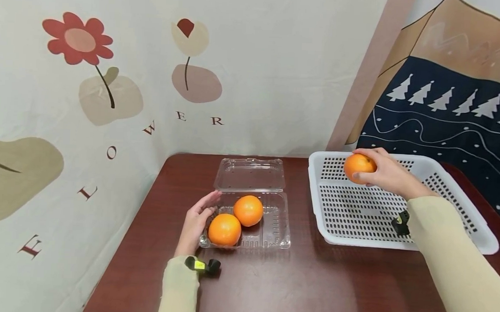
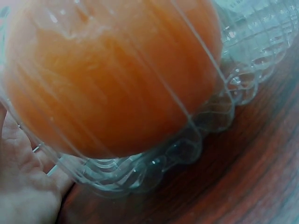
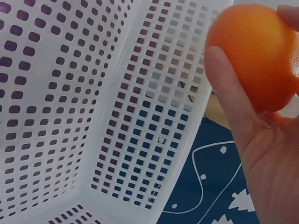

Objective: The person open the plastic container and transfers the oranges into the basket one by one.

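1. Head view shows the right hand (image 1: 385, 173) gripping one orange (image 1: 359, 166) with curled fingers and thumb, in the air over the far side of the white basket (image 1: 453, 209). The orange does not touch the basket.
2. The right wrist view confirms this grip: the thumb (image 3: 229, 93) lies along the side of the orange (image 3: 257, 56), and the perforated wall of the basket (image 3: 140, 93) is just beside it.
3. The left hand (image 1: 197, 221) is open, with straight fingers resting against the left side of the clear plastic box (image 1: 272, 231) on the table (image 1: 270, 278). It holds nothing.
4. Two more oranges sit inside the box: the near orange (image 1: 224, 229) and the far orange (image 1: 248, 210), touching each other. The lid (image 1: 250, 174) lies open behind them.
5. In the left wrist view the near orange (image 2: 112, 74) fills the picture behind the thin ribbed wall of the box (image 2: 196, 135), with the palm (image 2: 23, 186) at the corner.
6. My judgement of the risks: the box is light, so it can slide or tip if the left hand lets go while the third orange comes in. The free space in the box looks small, so the orange may roll out over the low rim. The grip on the round smooth fruit can also slip while it is carried across the gap between basket and box.
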`<state>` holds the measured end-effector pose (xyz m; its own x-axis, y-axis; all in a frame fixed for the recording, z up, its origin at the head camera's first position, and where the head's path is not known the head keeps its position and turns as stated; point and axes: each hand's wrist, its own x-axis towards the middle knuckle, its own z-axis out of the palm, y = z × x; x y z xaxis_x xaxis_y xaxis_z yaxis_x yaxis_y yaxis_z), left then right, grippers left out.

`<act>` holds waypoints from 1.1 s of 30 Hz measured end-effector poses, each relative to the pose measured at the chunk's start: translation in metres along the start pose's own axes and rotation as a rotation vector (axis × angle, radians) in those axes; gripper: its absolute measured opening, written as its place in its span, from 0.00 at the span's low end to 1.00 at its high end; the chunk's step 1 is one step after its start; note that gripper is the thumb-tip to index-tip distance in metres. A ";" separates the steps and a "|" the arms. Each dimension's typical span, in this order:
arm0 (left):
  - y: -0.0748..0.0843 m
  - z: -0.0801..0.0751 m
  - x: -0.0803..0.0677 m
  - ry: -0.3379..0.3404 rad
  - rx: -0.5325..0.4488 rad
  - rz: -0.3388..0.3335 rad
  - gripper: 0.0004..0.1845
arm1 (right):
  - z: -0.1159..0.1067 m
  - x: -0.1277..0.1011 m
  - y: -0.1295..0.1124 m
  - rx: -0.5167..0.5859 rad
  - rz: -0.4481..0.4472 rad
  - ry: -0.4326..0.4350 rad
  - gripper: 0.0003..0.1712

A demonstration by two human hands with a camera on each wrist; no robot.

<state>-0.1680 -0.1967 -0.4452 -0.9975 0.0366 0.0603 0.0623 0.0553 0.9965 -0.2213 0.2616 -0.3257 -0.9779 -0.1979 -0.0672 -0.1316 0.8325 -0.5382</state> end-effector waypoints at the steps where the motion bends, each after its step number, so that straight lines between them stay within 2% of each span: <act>1: 0.002 0.000 -0.001 0.001 0.002 0.000 0.23 | 0.001 0.001 0.001 0.010 0.003 -0.008 0.39; 14: 0.002 0.001 0.000 -0.003 -0.011 0.008 0.23 | 0.007 0.005 0.014 0.090 0.017 -0.041 0.35; 21: -0.015 -0.003 0.005 -0.005 0.015 -0.003 0.22 | 0.007 0.002 0.022 0.110 0.010 -0.041 0.33; 26: -0.022 -0.005 0.007 -0.005 0.034 0.018 0.22 | 0.007 0.001 0.026 0.086 0.030 -0.064 0.33; 29: -0.020 -0.005 0.006 -0.008 0.017 0.021 0.22 | 0.008 0.002 0.027 0.077 0.042 -0.076 0.35; 33: -0.008 -0.003 0.001 -0.012 0.000 0.017 0.22 | 0.008 0.003 0.033 0.080 0.053 -0.079 0.36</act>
<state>-0.1700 -0.1998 -0.4531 -0.9959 0.0497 0.0761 0.0787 0.0542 0.9954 -0.2274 0.2844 -0.3505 -0.9668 -0.1977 -0.1619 -0.0636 0.7998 -0.5969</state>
